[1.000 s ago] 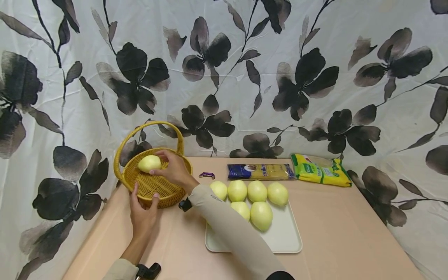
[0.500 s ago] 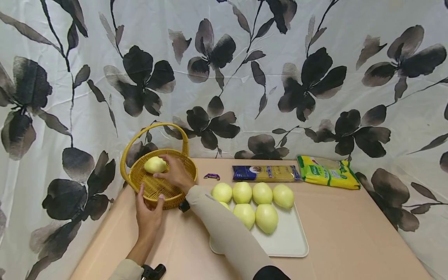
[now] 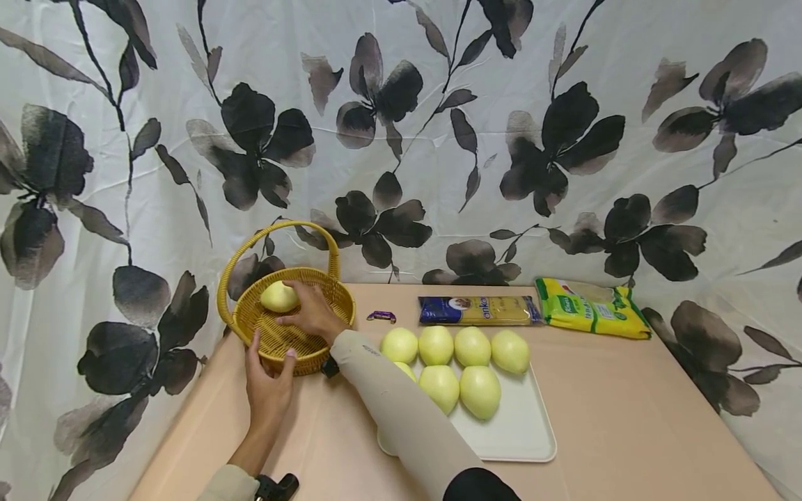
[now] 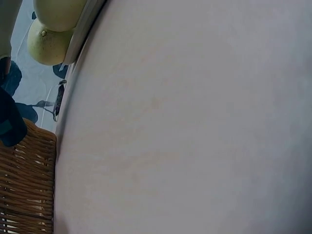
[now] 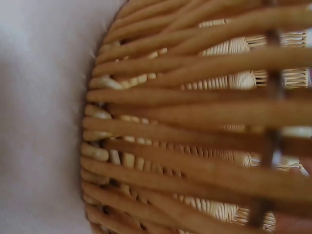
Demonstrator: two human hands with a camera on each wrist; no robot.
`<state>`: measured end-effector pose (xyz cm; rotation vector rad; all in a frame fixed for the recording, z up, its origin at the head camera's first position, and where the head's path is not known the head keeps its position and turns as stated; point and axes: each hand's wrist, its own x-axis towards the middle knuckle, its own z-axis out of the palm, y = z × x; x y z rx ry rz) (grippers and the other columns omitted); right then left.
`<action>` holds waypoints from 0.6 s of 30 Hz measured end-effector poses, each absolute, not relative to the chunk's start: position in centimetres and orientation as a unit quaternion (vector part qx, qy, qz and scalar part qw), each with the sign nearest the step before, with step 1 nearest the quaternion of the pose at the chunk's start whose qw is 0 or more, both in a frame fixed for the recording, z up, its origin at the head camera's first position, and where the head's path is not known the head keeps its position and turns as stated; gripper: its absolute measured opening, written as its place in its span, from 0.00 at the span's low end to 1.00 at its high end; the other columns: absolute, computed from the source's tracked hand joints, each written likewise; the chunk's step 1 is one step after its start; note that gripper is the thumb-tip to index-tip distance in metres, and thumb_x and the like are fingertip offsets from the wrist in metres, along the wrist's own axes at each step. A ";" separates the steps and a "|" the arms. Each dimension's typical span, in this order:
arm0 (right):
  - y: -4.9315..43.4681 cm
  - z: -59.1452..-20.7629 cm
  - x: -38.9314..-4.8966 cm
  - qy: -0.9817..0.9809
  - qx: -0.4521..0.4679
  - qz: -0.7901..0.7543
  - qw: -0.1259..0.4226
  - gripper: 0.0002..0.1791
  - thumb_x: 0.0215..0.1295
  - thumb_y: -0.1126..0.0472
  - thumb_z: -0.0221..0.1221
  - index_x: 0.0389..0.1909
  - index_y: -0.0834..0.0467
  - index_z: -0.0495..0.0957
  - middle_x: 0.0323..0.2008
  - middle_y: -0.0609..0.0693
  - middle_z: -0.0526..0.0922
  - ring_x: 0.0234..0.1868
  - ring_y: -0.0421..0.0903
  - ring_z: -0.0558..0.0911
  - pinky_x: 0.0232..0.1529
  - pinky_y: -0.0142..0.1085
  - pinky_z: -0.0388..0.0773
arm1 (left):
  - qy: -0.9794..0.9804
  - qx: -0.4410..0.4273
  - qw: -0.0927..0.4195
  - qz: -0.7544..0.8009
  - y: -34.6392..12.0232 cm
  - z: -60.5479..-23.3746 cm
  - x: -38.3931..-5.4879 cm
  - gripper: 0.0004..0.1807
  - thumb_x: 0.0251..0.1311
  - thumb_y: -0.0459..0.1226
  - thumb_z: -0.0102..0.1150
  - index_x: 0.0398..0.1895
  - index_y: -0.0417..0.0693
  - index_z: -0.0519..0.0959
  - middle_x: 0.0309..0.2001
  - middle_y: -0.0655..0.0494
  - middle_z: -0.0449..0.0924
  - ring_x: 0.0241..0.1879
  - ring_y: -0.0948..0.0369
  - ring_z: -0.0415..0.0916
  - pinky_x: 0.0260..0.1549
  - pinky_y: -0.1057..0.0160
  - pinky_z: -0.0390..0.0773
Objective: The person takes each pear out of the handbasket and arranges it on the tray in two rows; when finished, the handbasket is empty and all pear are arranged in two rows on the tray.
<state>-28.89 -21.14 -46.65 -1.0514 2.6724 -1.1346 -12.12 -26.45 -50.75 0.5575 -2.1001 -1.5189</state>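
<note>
One pale yellow-green fruit (image 3: pixel 279 297) lies in the woven basket (image 3: pixel 341 296), toward its far left side. My right hand (image 3: pixel 316 313) reaches in over the basket's right rim. Its fingertips touch the fruit's right side, while the thumb stands apart below it. At the front rim, my left hand (image 3: pixel 268 390) holds the basket with index finger and thumb spread; its other fingers are hidden. Basket weave (image 4: pixel 29 190) shows at the left wrist view's lower left. Close up, the right wrist view is filled mostly by basket strands (image 5: pixel 195 131).
A white tray (image 3: pixel 514 435) bears several more fruits (image 3: pixel 480 393), partly covered by my right sleeve (image 3: pixel 401 403). Behind it lie a blue-and-gold packet (image 3: pixel 479 310) and a yellow-green bag (image 3: pixel 592 309). A small purple wrapped sweet (image 3: pixel 381 316) lies right of the basket.
The right thumb has come off the fruit, which now rests in the basket. My left hand stays on the basket. The head view has shifted slightly.
</note>
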 end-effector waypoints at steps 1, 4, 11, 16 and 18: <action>-21.1 -46.6 -28.9 0.867 -0.337 -0.365 0.025 0.46 0.63 0.46 0.75 0.79 0.47 0.66 0.75 0.45 0.75 0.73 0.45 0.73 0.74 0.33 0.70 | -0.768 0.204 0.242 -0.556 -26.4 -50.7 -12.2 0.47 0.77 0.49 0.60 0.89 0.64 0.42 0.87 0.52 0.42 0.83 0.43 0.54 0.78 0.38 0.62; -21.2 -46.6 -28.9 0.868 -0.312 -0.387 0.008 0.41 0.63 0.47 0.75 0.75 0.46 0.70 0.69 0.45 0.81 0.68 0.44 0.75 0.68 0.33 0.75 | -0.768 0.205 0.243 -0.556 -26.5 -50.6 -12.1 0.47 0.77 0.48 0.60 0.89 0.64 0.42 0.87 0.51 0.44 0.82 0.43 0.55 0.78 0.38 0.62; -21.2 -46.8 -29.2 0.864 -0.317 -0.390 -0.028 0.41 0.61 0.47 0.77 0.74 0.48 0.74 0.69 0.45 0.82 0.68 0.44 0.76 0.65 0.32 0.75 | -0.766 0.197 0.248 -0.560 -26.5 -50.5 -12.3 0.47 0.77 0.47 0.60 0.89 0.62 0.43 0.86 0.49 0.45 0.82 0.44 0.56 0.78 0.39 0.63; -21.3 -47.0 -29.2 0.880 -0.345 -0.325 -0.014 0.44 0.63 0.45 0.75 0.79 0.44 0.69 0.74 0.45 0.75 0.73 0.45 0.72 0.67 0.32 0.75 | -0.767 0.192 0.243 -0.562 -26.4 -50.7 -12.3 0.48 0.77 0.46 0.60 0.89 0.61 0.42 0.86 0.47 0.46 0.81 0.43 0.58 0.77 0.38 0.64; -21.3 -47.0 -29.1 0.886 -0.340 -0.316 -0.014 0.43 0.64 0.45 0.75 0.79 0.43 0.70 0.73 0.46 0.73 0.73 0.45 0.71 0.64 0.32 0.77 | -0.768 0.192 0.243 -0.560 -26.4 -50.7 -12.3 0.48 0.77 0.46 0.60 0.89 0.62 0.42 0.85 0.46 0.47 0.81 0.43 0.58 0.77 0.38 0.65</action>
